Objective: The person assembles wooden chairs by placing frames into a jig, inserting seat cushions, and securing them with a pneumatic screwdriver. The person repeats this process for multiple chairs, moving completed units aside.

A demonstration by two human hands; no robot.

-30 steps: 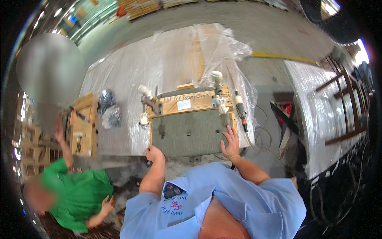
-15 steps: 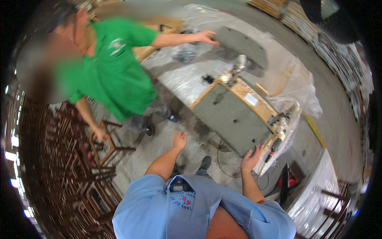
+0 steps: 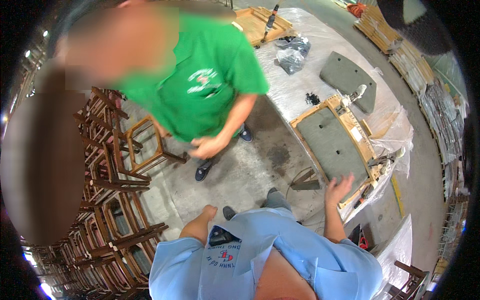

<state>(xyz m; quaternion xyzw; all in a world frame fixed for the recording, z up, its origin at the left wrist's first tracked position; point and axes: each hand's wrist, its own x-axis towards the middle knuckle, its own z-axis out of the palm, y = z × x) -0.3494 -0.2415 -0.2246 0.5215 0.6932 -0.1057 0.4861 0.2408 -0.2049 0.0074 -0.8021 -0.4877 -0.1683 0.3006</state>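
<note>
My right hand (image 3: 340,190) is open, its fingers spread over the near end of a grey seat-shaped panel (image 3: 332,145) with small dark holes. I cannot tell whether it touches the panel. That panel lies in a wooden jig (image 3: 356,125), with metal toggle clamps (image 3: 382,161) along its far side. Beside the jig's near end, a power screwdriver (image 3: 363,196) shows in part. My left hand (image 3: 208,212) hangs low over the floor, away from the table, its fingers mostly hidden. A second grey panel (image 3: 348,80) rests farther back on the plastic-covered table (image 3: 280,95).
A co-worker in a green shirt (image 3: 200,75) stands at the left, beside a wooden chair frame (image 3: 150,145). Several brown chair frames (image 3: 117,210) are stacked behind. Small black parts (image 3: 312,98), plastic bags (image 3: 295,54) and another driver (image 3: 271,22) lie on the table.
The co-worker has drawn an arm back from the far grey panel and come closer. My right hand has lifted its fingers from the panel's edge; my left hand has drawn back. The view has shifted.
</note>
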